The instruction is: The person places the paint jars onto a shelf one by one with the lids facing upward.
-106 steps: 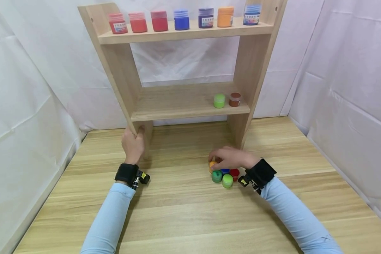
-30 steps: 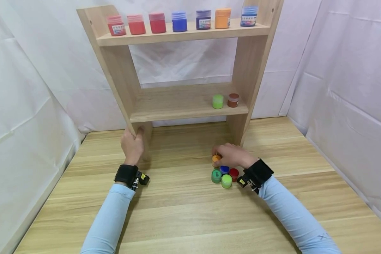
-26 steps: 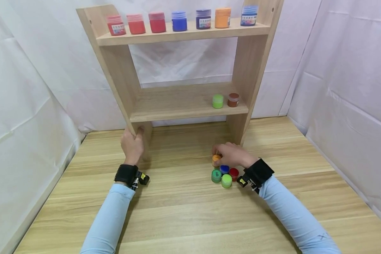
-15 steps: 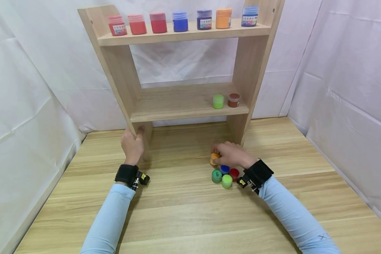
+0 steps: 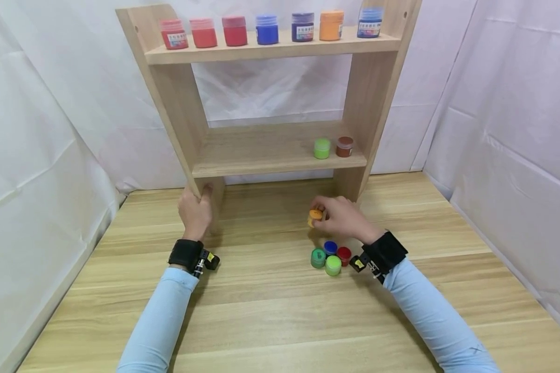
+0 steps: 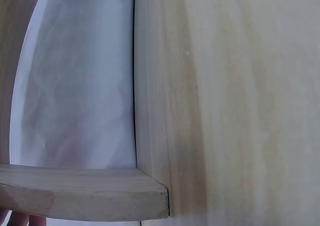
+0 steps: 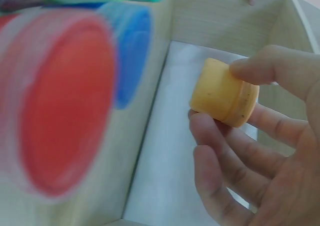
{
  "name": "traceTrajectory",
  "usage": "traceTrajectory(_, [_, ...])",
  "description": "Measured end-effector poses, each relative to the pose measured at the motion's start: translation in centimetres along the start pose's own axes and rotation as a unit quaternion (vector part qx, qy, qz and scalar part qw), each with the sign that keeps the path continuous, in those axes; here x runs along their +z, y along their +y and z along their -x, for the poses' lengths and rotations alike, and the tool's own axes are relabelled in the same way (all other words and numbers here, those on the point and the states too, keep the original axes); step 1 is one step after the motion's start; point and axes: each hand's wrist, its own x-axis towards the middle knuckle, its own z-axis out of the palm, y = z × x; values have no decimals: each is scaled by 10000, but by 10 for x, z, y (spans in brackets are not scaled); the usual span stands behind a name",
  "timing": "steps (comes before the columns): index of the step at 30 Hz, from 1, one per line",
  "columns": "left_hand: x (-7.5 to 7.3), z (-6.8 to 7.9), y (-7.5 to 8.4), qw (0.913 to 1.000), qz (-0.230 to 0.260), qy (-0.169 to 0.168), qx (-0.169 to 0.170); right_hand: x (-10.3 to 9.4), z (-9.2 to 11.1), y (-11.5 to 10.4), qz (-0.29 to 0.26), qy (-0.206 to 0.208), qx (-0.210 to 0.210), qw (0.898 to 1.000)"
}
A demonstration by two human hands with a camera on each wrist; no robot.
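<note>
My right hand (image 5: 343, 216) pinches a small orange paint jar (image 5: 315, 218) between thumb and fingers, in front of the shelf's right side. In the right wrist view the jar (image 7: 224, 92) is held on its side relative to that camera, its lid toward the palm. Just below that hand, a blue-lidded jar (image 5: 330, 247), a red jar (image 5: 344, 255), a dark green jar (image 5: 318, 258) and a light green jar (image 5: 333, 266) cluster on the table. My left hand (image 5: 195, 211) grips the lower left side panel of the wooden shelf (image 5: 280, 166). Only its fingertips (image 6: 20, 219) show in the left wrist view.
Several paint jars, among them an orange one (image 5: 331, 26), line the top board (image 5: 280, 51). A light green jar (image 5: 322, 148) and a brown jar (image 5: 345, 147) stand on the middle board's right end. White cloth (image 5: 508, 103) hangs behind and beside the wooden table (image 5: 261, 321).
My right hand has taken hold of the orange jar and moved it away from the cluster, up and back toward the shelf. The left hand stays on the side panel.
</note>
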Motion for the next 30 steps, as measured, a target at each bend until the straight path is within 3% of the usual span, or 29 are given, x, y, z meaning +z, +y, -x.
traceTrajectory(8, [-3, -4, -1, 10000, -44, 25, 26, -18, -7, -12, -108, 872, -414, 9953])
traceTrajectory(12, [-4, -1, -2, 9999, -100, 31, -23, -35, -8, -25, -187, 1448, -544, 9878])
traceTrajectory(16, [-2, -2, -1, 9999, -77, 7, 145, -57, -14, -41, -94, 1983, -617, 9782])
traceTrajectory(22, [2, -4, -1, 9996, -106, 25, 249, -75, -27, -57, 183, 2292, -683, 9708])
traceTrajectory(30, [0, -2, -2, 9997, -166, 50, 155, -71, -39, -63, 486, 2615, -696, 9615])
